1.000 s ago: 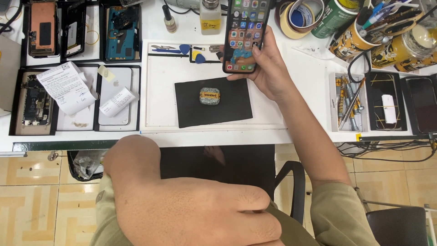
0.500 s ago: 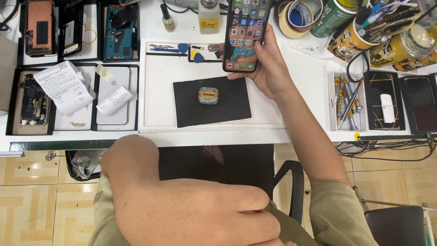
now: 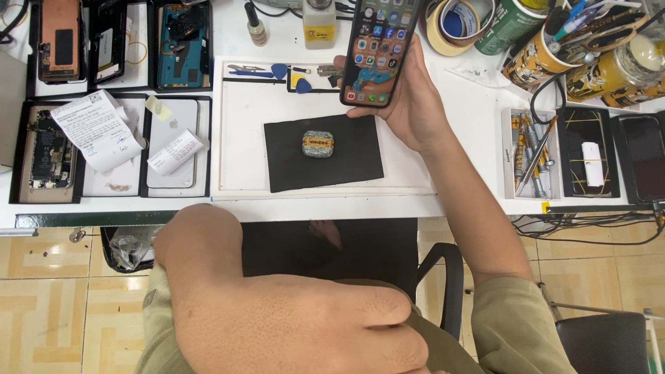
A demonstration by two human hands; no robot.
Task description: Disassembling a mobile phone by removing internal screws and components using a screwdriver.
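The right hand (image 3: pixel 409 104) is stretched forward on a nearly straight arm, palm turned left, fingers and thumb curled closed in a grip. The left hand (image 3: pixel 305 325) sits low and close to the body, back upward, fingers together pointing right, forearm bent across the lap.

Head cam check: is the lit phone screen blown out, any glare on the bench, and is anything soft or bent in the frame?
Head view: the phone screen is bright but its icons stay legible; the white bench is evenly lit, with soft shadows and no harsh glare; the left hand, close to the lens, looks oversized; the right hand and small tin are sharp.
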